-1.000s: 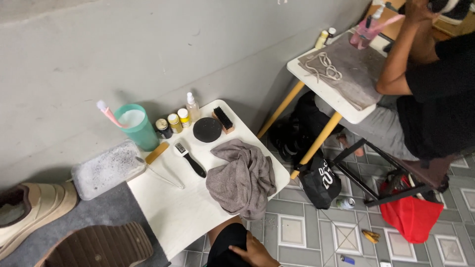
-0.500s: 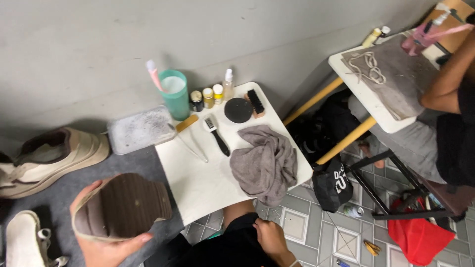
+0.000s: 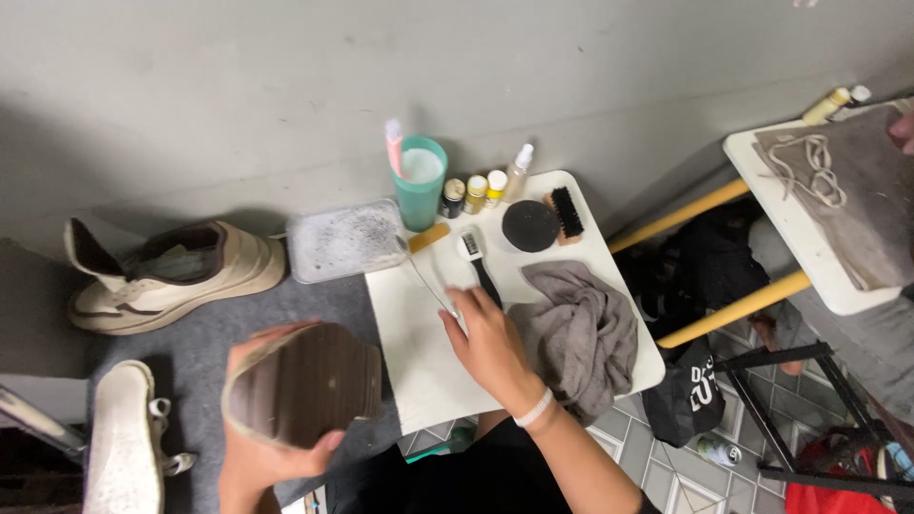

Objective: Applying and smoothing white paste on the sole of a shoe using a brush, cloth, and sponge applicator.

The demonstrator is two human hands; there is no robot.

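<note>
My left hand [image 3: 255, 466] grips a shoe [image 3: 305, 383] from below, its brown sole turned up toward me. My right hand [image 3: 490, 347] lies on the small white table [image 3: 419, 376], fingers spread. Its fingertips rest at the lower end of a black-handled brush [image 3: 479, 266] and a thin stick beside it. A crumpled grey cloth [image 3: 583, 333] lies just right of that hand.
At the table's back stand a teal cup [image 3: 421, 186], small bottles [image 3: 474, 193], a round black tin [image 3: 529, 226] and a short brush [image 3: 567, 214]. A clear tray [image 3: 345, 240] and two beige shoes [image 3: 176, 271] lie left. Another person's table [image 3: 809, 238] stands right, a black bag [image 3: 690, 390] below it.
The view has swung left and down. My left hand has lifted the shoe closer to me, and my right hand has come up from my lap onto the table by the brush.
</note>
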